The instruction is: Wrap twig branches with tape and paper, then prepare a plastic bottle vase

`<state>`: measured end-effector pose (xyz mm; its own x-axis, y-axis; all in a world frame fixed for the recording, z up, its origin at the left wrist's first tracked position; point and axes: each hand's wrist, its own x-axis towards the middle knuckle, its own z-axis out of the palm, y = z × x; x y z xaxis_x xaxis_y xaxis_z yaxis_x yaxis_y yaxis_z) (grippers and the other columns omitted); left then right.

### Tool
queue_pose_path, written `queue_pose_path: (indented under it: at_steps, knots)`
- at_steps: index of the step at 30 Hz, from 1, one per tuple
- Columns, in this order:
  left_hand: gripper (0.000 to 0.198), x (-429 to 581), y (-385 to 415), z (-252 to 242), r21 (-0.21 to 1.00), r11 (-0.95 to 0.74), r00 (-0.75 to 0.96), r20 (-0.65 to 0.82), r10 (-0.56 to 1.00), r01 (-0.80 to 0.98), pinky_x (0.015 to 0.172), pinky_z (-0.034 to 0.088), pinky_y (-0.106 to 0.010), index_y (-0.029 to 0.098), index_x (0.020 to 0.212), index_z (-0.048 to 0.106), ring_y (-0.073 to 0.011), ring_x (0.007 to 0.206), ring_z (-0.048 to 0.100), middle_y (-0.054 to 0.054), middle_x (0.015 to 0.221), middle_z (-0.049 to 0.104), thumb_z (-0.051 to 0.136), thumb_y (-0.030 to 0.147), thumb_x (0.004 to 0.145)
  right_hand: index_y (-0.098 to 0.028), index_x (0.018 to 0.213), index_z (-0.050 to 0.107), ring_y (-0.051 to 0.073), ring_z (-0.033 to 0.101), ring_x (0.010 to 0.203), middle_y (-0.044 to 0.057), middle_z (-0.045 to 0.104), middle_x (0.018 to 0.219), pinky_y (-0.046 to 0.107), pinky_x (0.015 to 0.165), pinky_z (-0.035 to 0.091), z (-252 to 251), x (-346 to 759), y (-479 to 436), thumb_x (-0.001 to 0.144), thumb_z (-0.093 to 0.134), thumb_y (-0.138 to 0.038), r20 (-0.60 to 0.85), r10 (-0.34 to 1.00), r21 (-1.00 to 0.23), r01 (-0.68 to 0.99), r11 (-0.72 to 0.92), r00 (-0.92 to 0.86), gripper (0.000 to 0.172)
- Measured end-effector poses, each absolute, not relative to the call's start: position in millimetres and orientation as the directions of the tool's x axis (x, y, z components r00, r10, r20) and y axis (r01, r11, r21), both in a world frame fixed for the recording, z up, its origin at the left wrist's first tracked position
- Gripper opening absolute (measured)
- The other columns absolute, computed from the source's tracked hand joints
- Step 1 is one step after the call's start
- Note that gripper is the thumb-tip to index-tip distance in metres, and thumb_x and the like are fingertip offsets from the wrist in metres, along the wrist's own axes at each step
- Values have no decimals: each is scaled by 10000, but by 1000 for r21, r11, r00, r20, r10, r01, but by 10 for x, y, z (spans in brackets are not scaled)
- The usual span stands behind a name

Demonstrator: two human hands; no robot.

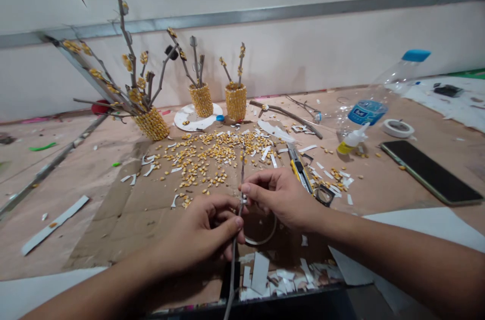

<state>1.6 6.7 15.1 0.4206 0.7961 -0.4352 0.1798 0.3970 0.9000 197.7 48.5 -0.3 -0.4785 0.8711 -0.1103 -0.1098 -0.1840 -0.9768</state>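
A thin twig (pixel 234 264) runs upright between my hands, its upper end over the scattered corn kernels (pixel 212 158). My left hand (pixel 212 224) pinches it between thumb and fingers, lower down. Just above, my right hand (pixel 276 196) also has thumb and fingertips closed on the twig; whether a small piece is pinched there too, I cannot tell. Behind my right hand lies a yellow utility knife (pixel 300 168). Beneath my hands is a white ring (pixel 261 242), partly hidden. Cardboard (pixel 125 209) lies under the kernels.
Kernel-covered pots (pixel 236 102) with branches stand along the wall. To the right are a plastic bottle (pixel 367 108), a small glue bottle (pixel 352 139), a tape roll (pixel 397 128) and a phone (pixel 432 171). White paper scraps (pixel 260 272) litter the near edge.
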Motion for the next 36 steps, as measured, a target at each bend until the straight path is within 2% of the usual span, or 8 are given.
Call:
queue_pose_path:
  at_steps: [2, 4, 7, 10, 14, 19, 29, 36]
  knots:
    - [324, 39, 57, 159, 901, 417, 375, -430, 821, 120, 428, 404, -170, 162, 980, 686, -80, 451, 557, -25, 695, 722, 780, 445, 851, -190, 746, 728, 105, 510, 522, 13, 708, 673, 250, 503, 365, -1, 2060, 562, 866, 735, -572, -71, 879, -995, -30, -96, -471, 400]
    - [319, 52, 50, 149, 910, 411, 318, -408, 856, 60, 424, 391, -170, 167, 970, 670, -76, 442, 533, -25, 681, 724, 786, 435, 842, -190, 732, 729, 132, 552, 585, 24, 704, 675, 271, 562, 405, -2, 2161, 673, 944, 650, -517, 64, 935, -982, 143, 121, -349, 398]
    - [291, 45, 59, 114, 927, 375, 271, -363, 892, 7, 435, 414, -178, 170, 983, 663, -75, 446, 528, -23, 691, 730, 774, 409, 861, -194, 707, 712, 155, 565, 628, 16, 686, 657, 297, 622, 405, -30, 2293, 869, 975, 626, -404, 228, 949, -849, 434, 303, -217, 351]
    - [274, 20, 88, 86, 932, 361, 278, -346, 896, -5, 448, 451, -190, 167, 989, 655, -80, 450, 541, -30, 704, 742, 761, 392, 876, -186, 849, 766, 179, 623, 752, 40, 747, 817, 306, 710, 425, -104, 2348, 1028, 953, 631, -230, 256, 925, -689, 617, 379, -282, 176]
    - [257, 13, 108, 89, 937, 350, 272, -341, 900, 19, 448, 448, -186, 163, 975, 651, -81, 447, 537, -27, 683, 732, 746, 382, 881, -199, 1033, 808, 208, 654, 887, 91, 763, 1025, 310, 742, 417, -200, 2295, 1110, 981, 595, -204, 194, 906, -407, 810, 423, -376, 220]
    - [221, 62, 87, 100, 930, 356, 211, -367, 906, 86, 441, 396, -161, 161, 960, 658, -78, 462, 538, -23, 678, 725, 727, 356, 884, -165, 951, 803, 228, 649, 808, 129, 762, 978, 326, 686, 393, -218, 2129, 1098, 998, 605, -341, 148, 923, -318, 867, 384, -355, 270]
    - [259, 65, 94, 76, 925, 376, 231, -377, 897, 49, 437, 394, -170, 167, 979, 656, -77, 452, 515, -30, 685, 729, 732, 395, 884, -132, 1014, 705, 242, 647, 822, 179, 753, 1022, 334, 660, 376, -254, 2120, 1148, 951, 545, -93, 52, 921, -309, 870, 383, -387, 176]
    - [279, 45, 97, 81, 924, 379, 224, -381, 897, 54, 426, 389, -174, 164, 967, 657, -83, 445, 522, -35, 683, 733, 756, 401, 857, -160, 1025, 660, 200, 620, 824, 107, 740, 960, 292, 684, 390, -93, 2199, 1004, 957, 508, -67, 112, 892, -399, 802, 444, -438, 191]
